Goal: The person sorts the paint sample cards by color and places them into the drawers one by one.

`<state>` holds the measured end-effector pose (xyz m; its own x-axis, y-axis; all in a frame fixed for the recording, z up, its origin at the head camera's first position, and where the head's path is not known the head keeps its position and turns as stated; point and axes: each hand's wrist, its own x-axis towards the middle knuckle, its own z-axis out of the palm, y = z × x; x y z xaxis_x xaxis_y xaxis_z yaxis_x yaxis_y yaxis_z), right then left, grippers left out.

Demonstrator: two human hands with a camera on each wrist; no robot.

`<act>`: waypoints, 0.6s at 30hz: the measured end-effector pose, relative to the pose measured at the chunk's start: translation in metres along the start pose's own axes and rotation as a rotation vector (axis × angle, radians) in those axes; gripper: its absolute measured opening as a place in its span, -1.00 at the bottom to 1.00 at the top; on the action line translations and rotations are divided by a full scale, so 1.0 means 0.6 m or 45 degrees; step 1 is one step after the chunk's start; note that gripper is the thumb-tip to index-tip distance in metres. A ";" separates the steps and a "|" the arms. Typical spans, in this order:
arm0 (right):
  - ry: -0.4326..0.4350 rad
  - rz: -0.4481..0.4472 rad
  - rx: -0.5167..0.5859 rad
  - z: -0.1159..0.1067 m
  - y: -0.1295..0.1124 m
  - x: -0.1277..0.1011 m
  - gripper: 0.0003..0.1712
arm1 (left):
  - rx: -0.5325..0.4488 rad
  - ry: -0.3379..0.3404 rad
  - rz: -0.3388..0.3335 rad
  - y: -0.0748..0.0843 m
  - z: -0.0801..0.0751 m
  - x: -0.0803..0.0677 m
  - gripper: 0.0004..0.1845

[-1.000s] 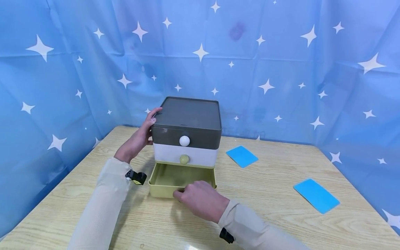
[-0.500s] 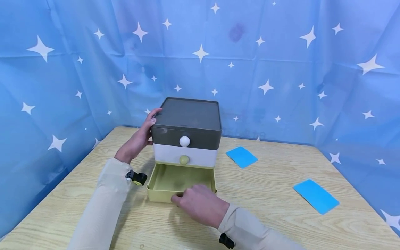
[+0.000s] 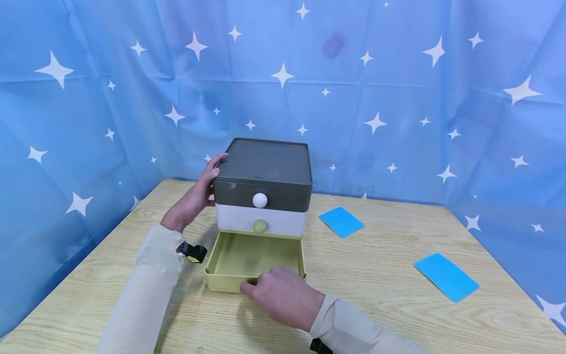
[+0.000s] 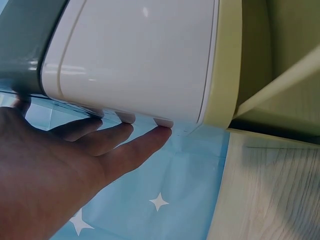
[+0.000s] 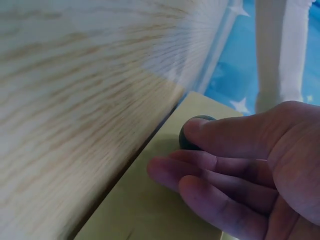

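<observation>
A small three-tier drawer box (image 3: pixel 265 162) stands on the table, with a dark grey top tier, a white middle tier and an olive-green bottom tier. Its bottom drawer (image 3: pixel 234 283) is pulled well out, and the inside shows bare. My right hand (image 3: pixel 285 299) pinches the dark round knob (image 5: pixel 186 141) on that drawer's front, thumb against fingers. At the box's left side, my left hand (image 3: pixel 192 199) rests with fairly straight fingers (image 4: pixel 132 150) touching the wall and the upper edge. A white knob (image 3: pixel 260 200) and a green knob (image 3: pixel 259 226) mark the two closed upper drawers.
Two flat blue cards lie to the right on the wood-grain table (image 3: pixel 362 305): one card (image 3: pixel 341 222) near the box, another card (image 3: pixel 446 278) farther right. Behind hangs a blue curtain (image 3: pixel 398 88) with white stars.
The bottom drawer has slid farther out toward me, my right hand moving along with its knob. My left hand has stayed against the box.
</observation>
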<state>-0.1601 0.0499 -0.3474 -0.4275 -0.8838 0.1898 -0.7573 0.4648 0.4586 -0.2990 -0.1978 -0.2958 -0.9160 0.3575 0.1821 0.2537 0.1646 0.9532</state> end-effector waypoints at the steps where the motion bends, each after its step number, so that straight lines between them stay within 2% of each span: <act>1: -0.006 -0.001 0.008 -0.002 0.000 -0.001 -0.76 | -0.003 -0.001 0.000 0.000 0.000 0.000 -0.44; 7: -0.015 -0.009 0.115 -0.021 0.010 -0.012 -0.75 | -0.009 0.001 -0.001 -0.002 0.000 -0.001 -0.43; 11: 0.021 -0.034 0.269 -0.042 0.031 -0.027 -0.75 | -0.006 0.000 -0.003 -0.002 0.002 -0.002 -0.42; 14: 0.087 -0.079 0.440 -0.057 0.058 -0.040 -0.72 | -0.005 -0.001 -0.001 -0.002 0.002 -0.001 -0.42; 18: 0.260 -0.137 0.697 -0.063 0.105 -0.057 -0.75 | 0.000 0.000 0.004 -0.002 0.001 0.000 -0.43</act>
<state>-0.1747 0.1073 -0.2919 -0.2721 -0.8944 0.3551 -0.9587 0.2839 -0.0195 -0.2992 -0.1972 -0.2971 -0.9153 0.3578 0.1851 0.2566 0.1637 0.9525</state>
